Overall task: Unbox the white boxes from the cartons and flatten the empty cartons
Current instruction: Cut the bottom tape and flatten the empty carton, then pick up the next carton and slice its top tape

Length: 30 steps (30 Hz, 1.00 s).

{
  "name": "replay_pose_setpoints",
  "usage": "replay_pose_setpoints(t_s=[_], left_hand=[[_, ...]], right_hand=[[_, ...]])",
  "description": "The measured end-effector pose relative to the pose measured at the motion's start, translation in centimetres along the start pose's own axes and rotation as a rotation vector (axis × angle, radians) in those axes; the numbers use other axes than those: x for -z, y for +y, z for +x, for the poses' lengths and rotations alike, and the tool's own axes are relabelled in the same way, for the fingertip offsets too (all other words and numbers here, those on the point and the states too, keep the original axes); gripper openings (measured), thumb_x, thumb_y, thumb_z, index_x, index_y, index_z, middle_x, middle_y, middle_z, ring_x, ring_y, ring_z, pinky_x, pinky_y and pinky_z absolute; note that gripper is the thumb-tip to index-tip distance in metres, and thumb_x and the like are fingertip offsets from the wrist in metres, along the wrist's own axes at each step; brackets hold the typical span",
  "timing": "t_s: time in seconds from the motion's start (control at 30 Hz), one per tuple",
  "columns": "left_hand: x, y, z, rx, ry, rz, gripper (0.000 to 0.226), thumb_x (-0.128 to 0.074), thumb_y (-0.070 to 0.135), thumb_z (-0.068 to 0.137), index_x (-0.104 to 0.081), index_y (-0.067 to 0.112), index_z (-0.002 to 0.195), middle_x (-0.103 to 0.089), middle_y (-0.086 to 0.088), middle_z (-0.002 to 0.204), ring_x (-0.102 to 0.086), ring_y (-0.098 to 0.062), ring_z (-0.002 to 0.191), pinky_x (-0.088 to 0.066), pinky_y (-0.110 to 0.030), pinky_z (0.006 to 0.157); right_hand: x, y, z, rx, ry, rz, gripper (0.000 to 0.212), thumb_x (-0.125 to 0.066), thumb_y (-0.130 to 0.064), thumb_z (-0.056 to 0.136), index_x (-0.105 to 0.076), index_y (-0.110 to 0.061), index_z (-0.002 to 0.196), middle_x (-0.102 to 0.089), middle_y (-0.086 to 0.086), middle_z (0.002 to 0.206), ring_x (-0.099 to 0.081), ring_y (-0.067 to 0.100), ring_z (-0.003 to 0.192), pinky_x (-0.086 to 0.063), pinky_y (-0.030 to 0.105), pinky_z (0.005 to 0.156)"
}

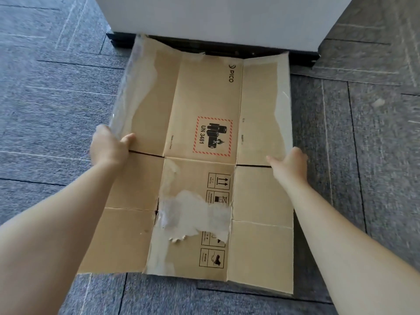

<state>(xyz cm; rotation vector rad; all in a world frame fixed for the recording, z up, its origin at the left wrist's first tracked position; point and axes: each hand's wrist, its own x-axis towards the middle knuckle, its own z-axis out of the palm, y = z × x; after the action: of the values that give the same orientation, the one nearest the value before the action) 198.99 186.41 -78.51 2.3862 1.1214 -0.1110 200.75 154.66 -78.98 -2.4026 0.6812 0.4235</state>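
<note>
A brown carton (204, 98) lies flattened and spread out over the grey carpet, printed side up, with a UN 3481 battery label in its middle and torn tape patches on several panels. My left hand (109, 145) grips its left edge, thumb on top and fingers curled under. My right hand (289, 164) holds the right edge the same way, thumb lying on the cardboard. The carton's far end reaches under a white cabinet. No white boxes are in view.
A large white cabinet (216, 17) with a dark base stands at the top, right behind the carton. Grey carpet tiles (45, 98) surround the carton on the left, right and near side.
</note>
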Motion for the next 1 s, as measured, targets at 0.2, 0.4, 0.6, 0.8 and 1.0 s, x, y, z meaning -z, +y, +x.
replay_pose_setpoints(t_s=[0.2,0.4,0.6,0.8,1.0], left_hand=[[1.3,2.4,-0.3,-0.196,-0.076,0.413,0.069,-0.064,0.028,0.087,-0.030,-0.001,0.139,-0.036,-0.022,0.139,-0.034,-0.037,0.128,-0.032,-0.047,0.102],[7.8,7.8,-7.2,-0.483,-0.292,0.668,0.055,-0.053,0.037,0.092,-0.040,0.006,0.135,-0.048,-0.014,0.135,-0.041,-0.031,0.126,-0.036,-0.042,0.101],[22.0,18.0,-16.1,-0.611,-0.468,0.711,0.051,-0.049,0.035,0.094,-0.039,0.012,0.138,-0.047,-0.007,0.138,-0.043,-0.027,0.125,-0.040,-0.039,0.100],[36.1,33.5,-25.0,-0.833,-0.440,0.685,0.043,-0.047,0.033,0.095,-0.046,0.011,0.131,-0.050,-0.008,0.133,-0.047,-0.027,0.121,-0.041,-0.039,0.097],[43.6,45.5,-34.9,-1.096,-0.403,0.683,0.043,-0.043,0.033,0.097,-0.042,0.011,0.134,-0.047,-0.008,0.137,-0.044,-0.027,0.125,-0.036,-0.038,0.101]], right_hand=[[1.7,-0.8,-0.8,0.136,0.013,-0.382,0.054,-0.057,-0.027,0.090,-0.037,-0.003,0.133,-0.035,0.017,0.136,-0.037,0.034,0.124,-0.037,0.043,0.100],[9.2,-5.4,-6.1,0.302,-0.119,-0.506,0.039,-0.047,-0.026,0.094,-0.046,-0.005,0.127,-0.039,0.012,0.135,-0.036,0.030,0.124,-0.035,0.039,0.098],[25.8,-11.9,-13.8,0.328,-0.163,-0.492,0.039,-0.045,-0.027,0.096,-0.046,-0.006,0.129,-0.042,0.012,0.136,-0.035,0.029,0.127,-0.034,0.038,0.100],[46.7,-16.7,-20.1,0.314,-0.038,-0.468,0.038,-0.044,-0.029,0.096,-0.049,-0.007,0.127,-0.046,0.012,0.134,-0.038,0.030,0.126,-0.033,0.038,0.100],[62.1,-16.9,-26.1,0.199,0.125,-0.432,0.038,-0.044,-0.028,0.096,-0.049,-0.008,0.128,-0.046,0.012,0.133,-0.039,0.030,0.125,-0.032,0.038,0.101]])
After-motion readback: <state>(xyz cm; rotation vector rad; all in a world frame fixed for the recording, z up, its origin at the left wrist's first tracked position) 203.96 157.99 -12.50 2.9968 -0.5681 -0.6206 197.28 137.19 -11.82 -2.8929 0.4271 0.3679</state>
